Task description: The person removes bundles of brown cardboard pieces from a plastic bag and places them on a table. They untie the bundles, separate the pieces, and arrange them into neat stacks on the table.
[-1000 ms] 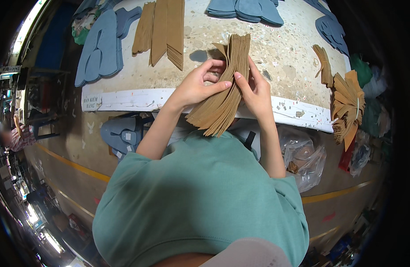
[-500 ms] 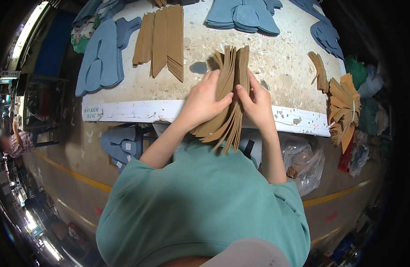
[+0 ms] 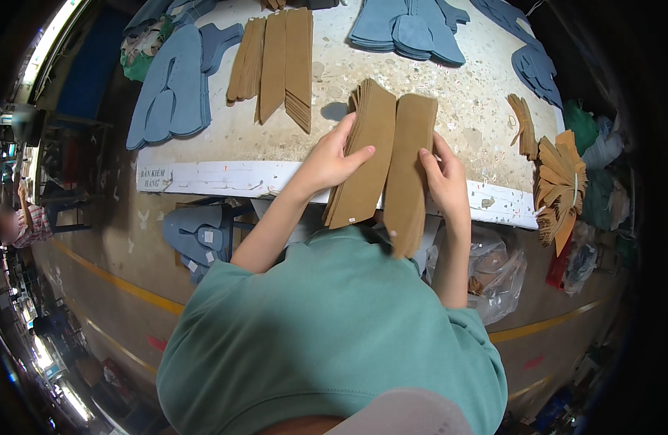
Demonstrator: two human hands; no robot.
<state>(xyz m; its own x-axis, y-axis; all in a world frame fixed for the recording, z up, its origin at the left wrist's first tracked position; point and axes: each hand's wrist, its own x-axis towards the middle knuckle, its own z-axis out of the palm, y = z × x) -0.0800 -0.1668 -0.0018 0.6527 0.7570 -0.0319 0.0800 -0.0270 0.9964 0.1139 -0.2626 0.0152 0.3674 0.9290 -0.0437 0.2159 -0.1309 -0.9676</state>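
Note:
My left hand (image 3: 339,157) is closed on a stack of long brown strips (image 3: 368,156), its thumb on the top face and the fingers hidden beneath. The stack's far end shows many thin layers, and a small white mark sits at its near corner. A second brown stack (image 3: 410,159) lies alongside, gripped at its right edge by my right hand (image 3: 447,177). Both stacks show their flat faces, with a narrow gap between them, and are held above the front edge of the worktable (image 3: 435,72).
Cut brown strips (image 3: 274,65) lie in piles at the far left. Blue-grey shoe-shaped pieces (image 3: 171,87) and more blue pieces (image 3: 406,32) sit around them. A tied brown bundle (image 3: 561,177) hangs over the right edge. Plastic bags (image 3: 497,268) are below the table.
The strips were fanned and seen edge-on; now the two stacks lie with their faces up. My right hand has moved right and slightly nearer, widening the spread.

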